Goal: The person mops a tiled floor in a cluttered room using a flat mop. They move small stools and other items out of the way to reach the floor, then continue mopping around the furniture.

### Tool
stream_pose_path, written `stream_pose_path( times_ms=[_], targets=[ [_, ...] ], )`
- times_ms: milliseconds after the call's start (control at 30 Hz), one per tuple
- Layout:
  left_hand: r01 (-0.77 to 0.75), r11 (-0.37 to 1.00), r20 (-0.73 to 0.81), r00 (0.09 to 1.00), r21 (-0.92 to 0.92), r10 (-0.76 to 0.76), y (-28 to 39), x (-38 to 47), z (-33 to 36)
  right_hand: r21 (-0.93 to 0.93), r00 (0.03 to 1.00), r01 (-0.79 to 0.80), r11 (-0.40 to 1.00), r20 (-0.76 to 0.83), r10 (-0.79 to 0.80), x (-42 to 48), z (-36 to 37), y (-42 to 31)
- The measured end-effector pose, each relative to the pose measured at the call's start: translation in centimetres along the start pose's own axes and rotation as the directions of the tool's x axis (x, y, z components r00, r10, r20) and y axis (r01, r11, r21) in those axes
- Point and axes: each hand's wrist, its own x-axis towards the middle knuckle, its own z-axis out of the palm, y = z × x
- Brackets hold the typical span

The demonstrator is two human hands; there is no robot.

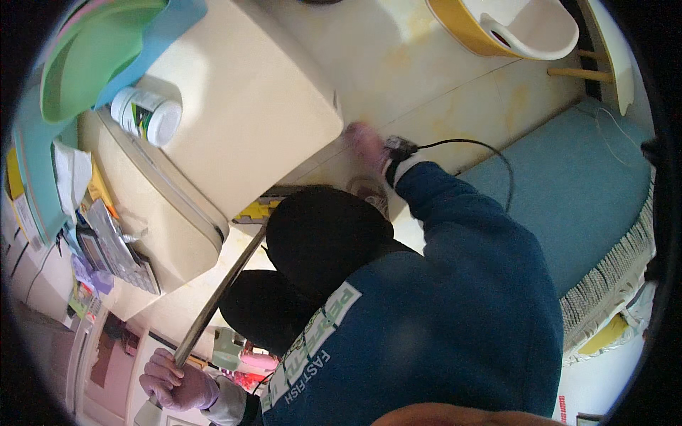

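Note:
My left hand (178,381), at the lower left, is closed around the end of a long pole (218,293). The pole slants up past my knees, and its far end is hidden behind my dark trouser leg (325,234). A yellow and grey object (256,211) shows beside it, under the edge of a cream table (256,96). My right hand (367,145) is blurred by movement near the table's rounded corner; whether it holds anything is unclear. A black device with a cable (399,148) is strapped at the right wrist.
A white tub (146,117) lies on the table near green and blue plastic basins (96,64). Packets and papers (114,247) lie along the left. On the right are a blue-green padded seat (565,186) with fringe and a yellow and white plastic item (506,32) on the tiled floor.

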Motion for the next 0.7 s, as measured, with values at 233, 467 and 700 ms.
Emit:
stream_pose_path(
  times_ms=[233,467,700],
  targets=[
    [-0.014,0.998,0.005,1.000,-0.057,0.014,-0.8,0.1,-2.1,-0.196,0.881,-0.013,0.981,-0.466,-0.081,1.7,-7.0,-3.7],
    [-0.022,0.996,0.021,1.000,-0.091,0.024,-1.2,-0.2,-4.4,-0.754,0.739,0.545,0.367,0.225,-0.635,-4.7,4.7,2.2],
    [-0.074,0.962,0.071,0.993,-0.264,0.095,-2.9,0.1,-7.5,-0.842,0.850,0.528,0.111,0.523,-0.067,-1.9,4.8,4.5]
  ],
)
